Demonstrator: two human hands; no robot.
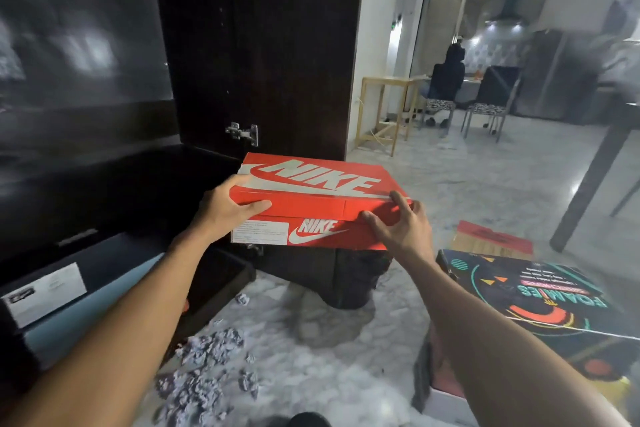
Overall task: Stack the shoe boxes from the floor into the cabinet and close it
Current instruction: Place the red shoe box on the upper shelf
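The orange shoe box (313,204) was gripped at both ends by the left hand (228,206) and right hand (398,224), fingers grasping it, before the open cabinet (104,114).

Shoe box (311,198) before cabinet (207,80), above floor (311,340).

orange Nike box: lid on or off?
On. The orange Nike box has its lid seated flush over the base, held between left hand and right hand.
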